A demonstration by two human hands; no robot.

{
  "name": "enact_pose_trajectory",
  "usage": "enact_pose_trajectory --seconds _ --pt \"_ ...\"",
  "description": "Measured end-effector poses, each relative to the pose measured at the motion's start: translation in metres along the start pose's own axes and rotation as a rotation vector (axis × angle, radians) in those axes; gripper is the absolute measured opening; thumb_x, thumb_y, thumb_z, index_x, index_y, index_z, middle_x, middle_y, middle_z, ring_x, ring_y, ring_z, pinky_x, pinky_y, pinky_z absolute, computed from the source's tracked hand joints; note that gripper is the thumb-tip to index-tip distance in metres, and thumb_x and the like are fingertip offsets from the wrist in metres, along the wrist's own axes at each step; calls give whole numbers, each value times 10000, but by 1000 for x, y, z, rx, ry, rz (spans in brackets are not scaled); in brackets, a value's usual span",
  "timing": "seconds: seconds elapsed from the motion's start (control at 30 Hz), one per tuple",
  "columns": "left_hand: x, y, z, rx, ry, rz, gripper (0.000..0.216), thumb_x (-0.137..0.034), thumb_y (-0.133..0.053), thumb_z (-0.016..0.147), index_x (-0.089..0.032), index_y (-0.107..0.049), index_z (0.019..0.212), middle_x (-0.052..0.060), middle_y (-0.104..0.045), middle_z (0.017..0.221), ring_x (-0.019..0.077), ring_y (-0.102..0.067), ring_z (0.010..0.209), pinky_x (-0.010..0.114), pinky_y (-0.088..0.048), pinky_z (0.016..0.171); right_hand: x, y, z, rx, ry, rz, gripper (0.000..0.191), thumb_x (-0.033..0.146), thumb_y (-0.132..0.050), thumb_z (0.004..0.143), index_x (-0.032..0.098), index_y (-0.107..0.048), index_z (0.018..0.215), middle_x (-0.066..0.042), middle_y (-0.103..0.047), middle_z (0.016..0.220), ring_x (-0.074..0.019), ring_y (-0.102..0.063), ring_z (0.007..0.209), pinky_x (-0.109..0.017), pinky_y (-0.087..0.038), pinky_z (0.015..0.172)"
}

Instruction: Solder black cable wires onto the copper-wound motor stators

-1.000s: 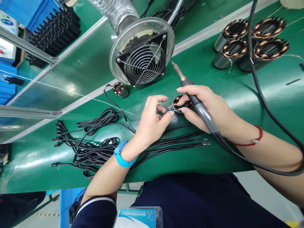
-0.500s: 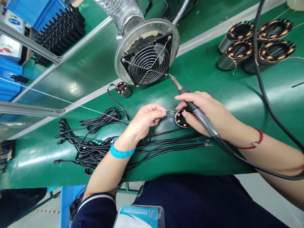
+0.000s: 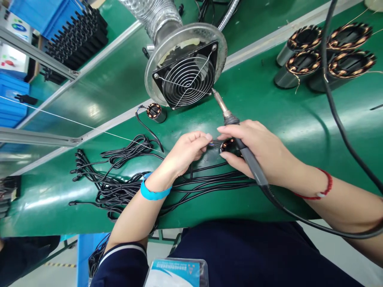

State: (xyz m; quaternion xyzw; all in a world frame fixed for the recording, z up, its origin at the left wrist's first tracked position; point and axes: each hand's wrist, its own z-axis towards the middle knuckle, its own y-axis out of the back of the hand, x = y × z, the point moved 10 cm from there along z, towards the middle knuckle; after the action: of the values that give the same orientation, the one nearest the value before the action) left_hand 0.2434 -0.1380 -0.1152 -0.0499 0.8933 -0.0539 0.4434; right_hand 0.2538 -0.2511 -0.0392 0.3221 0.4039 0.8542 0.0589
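My left hand (image 3: 191,149), with a blue wristband, pinches the thin wire ends of a black cable (image 3: 213,143) beside a small copper-wound stator (image 3: 228,146). My right hand (image 3: 254,149) grips a soldering iron (image 3: 249,157), its metal tip pointing up and left near the fan's lower right corner. The thumb and a fingertip of this same hand are at the stator, partly covering it. Whether the wires touch the stator's windings is too small to tell.
A round fume hood with a fan (image 3: 188,85) hangs just beyond my hands. Black cables (image 3: 119,191) lie bundled at left. One small stator (image 3: 156,113) stands behind; several larger stators (image 3: 305,63) stand at upper right. The iron's cord (image 3: 311,221) loops by my right arm.
My right hand has shifted slightly left and lower over the stator, covering more of it, and the iron has tilted more upright. The wire ends have come closer to the stator.
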Motion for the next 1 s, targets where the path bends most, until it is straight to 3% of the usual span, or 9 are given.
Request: enact_pose_trajectory --seconds 0.1,0.27,0.37,0.5,0.63,0.77,0.87,1.0 --pt "0 0 -1 46 2 8 170 -148 -533 824 -120 -569 660 -48 -475 511 11 -300 385 151 -147 392 1 0 0 -19 -11 -78 291 230 -487 890 187 -545 1172 -43 -713 907 -214 -623 766 -367 -485 721" --pt "7 -25 -5 220 -13 217 145 -217 -591 802 -123 -583 693 -21 -557 604 33 -371 441 168 -242 416 -7 7 -3 -129 -115 -6 277 219 -509 910 206 -539 1186 -25 -707 845 -190 -634 749 -344 -502 725" --pt "0 -26 -4 165 -129 374 191 -233 -540 840 -140 -550 674 -37 -527 606 53 -408 512 189 -328 510 -14 4 -2 -123 -196 78 281 239 -500 921 222 -541 1198 -26 -712 869 -187 -664 794 -344 -528 745" --pt "-34 5 -7 -79 -333 647 168 -206 -523 814 -151 -548 657 -42 -507 612 90 -440 619 223 -341 614 -29 7 -5 -136 -290 150 344 254 -528 905 227 -516 1247 -44 -724 981 -202 -697 911 -368 -551 837" --pt "-62 63 -20 -334 -314 894 155 -171 -498 791 -163 -548 645 -25 -552 648 118 -498 661 239 -377 653 -36 23 -9 -169 -250 136 331 264 -542 904 219 -539 1232 -47 -730 986 -203 -700 972 -337 -553 883" --pt "-88 125 -40 -687 -282 1039 191 -198 -472 848 -159 -634 940 15 -615 776 152 -560 729 266 -432 713 -36 36 -9 -187 -207 120 306 301 -531 917 216 -556 1210 -43 -732 955 -190 -713 909 -284 -567 805" --pt "-91 140 -35 -719 -236 1071 380 -314 -540 870 -173 -579 1221 32 -644 817 192 -609 772 304 -473 755 -26 39 -8 -181 -147 120 284 316 -507 933 228 -555 1199 -40 -732 943 -180 -714 865 -268 -567 769" --pt "-95 134 -19 -671 -240 1119 516 -269 -607 832 -173 -495 1327 68 -675 953 229 -648 913 326 -499 835 -17 40 -7 -183 -79 113 268 320 -488 943 246 -554 1192 -37 -734 940 -169 -716 829 -246 -568 716"
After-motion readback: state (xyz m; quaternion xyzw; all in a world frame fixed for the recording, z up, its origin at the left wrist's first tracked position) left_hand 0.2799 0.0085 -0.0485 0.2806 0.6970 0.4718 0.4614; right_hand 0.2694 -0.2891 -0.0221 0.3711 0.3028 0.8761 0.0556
